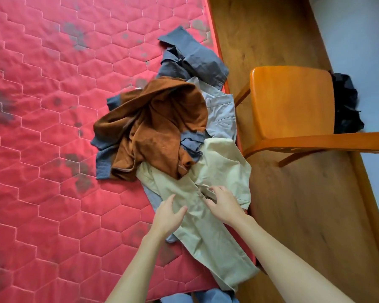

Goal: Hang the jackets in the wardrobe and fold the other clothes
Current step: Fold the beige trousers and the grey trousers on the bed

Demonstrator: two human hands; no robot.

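- Mattress (42, 106): red, quilted in a hexagon pattern, with dark stains. It fills the left part of the view and carries the pile of clothes near its right edge.
- Knitted garment (103, 165): blue-grey with a ribbed hem, at the left side of the pile, partly under the brown garment.
- Brown garment (158, 127): crumpled, on top of the pile at its centre. Its lower edge overlaps the beige garment.
- Left hand (169, 215): palm down, fingers straight and spread, resting on the left edge of the beige garment.
- Beige garment (217, 171): nearest item of the pile, lying lengthwise toward the camera. Its lower end hangs over the mattress edge.
- Blue-grey garment (195, 55): at the far end of the pile, crumpled.
- Right hand (223, 206): palm down on the beige garment at a seam, just beside the left hand, not touching it. Fingers slightly bent; whether they pinch the cloth cannot be determined.
- Light grey garment (221, 112): at the right side of the pile, along the mattress edge.
- Floor (304, 215): wood pattern, to the right of the mattress.
- Chair (293, 101): orange wood, standing on the floor near the mattress.
- Black cloth (346, 101): just beside the chair, on its far right side.
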